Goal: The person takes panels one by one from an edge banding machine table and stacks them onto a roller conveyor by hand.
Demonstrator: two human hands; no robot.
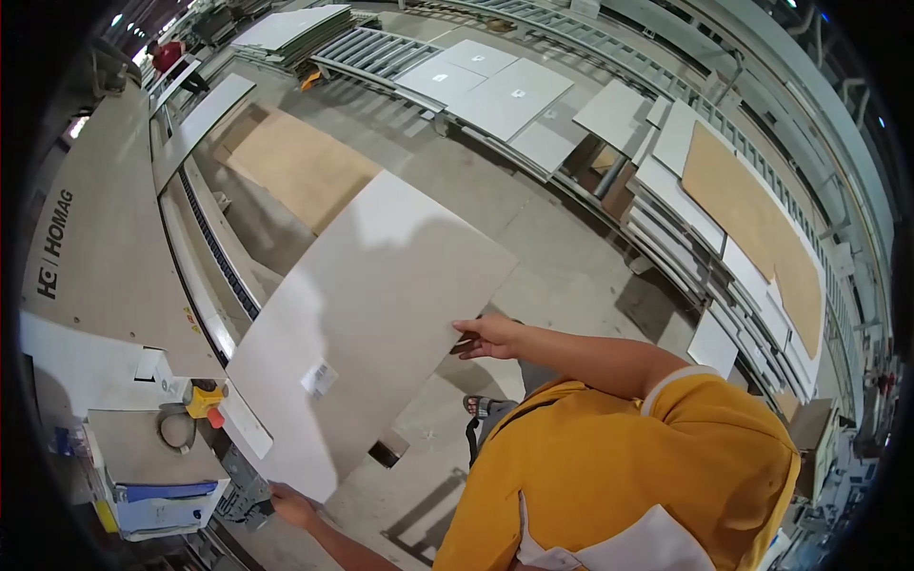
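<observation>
A large white panel [381, 295] with a small printed label [320, 379] spans from the machine side toward me. My right hand [487, 338] grips its near edge, thumb on top and fingers curled beneath. At the lower corner of the panel, my left hand [293, 506] holds the edge; its fingers are partly hidden. A brown board [295, 162] lies past the far end of the panel. Beside the panel's left edge runs the feed track [214, 228] of a machine marked HOMAG [105, 228].
A red button on a yellow housing [205, 404] and a tape roll [176, 428] sit near my left hand. Roller conveyors [376, 52] carry white panels [514, 95]. Stacked boards, one brown on top [743, 190], stand at right. A person in red [169, 57] is far off.
</observation>
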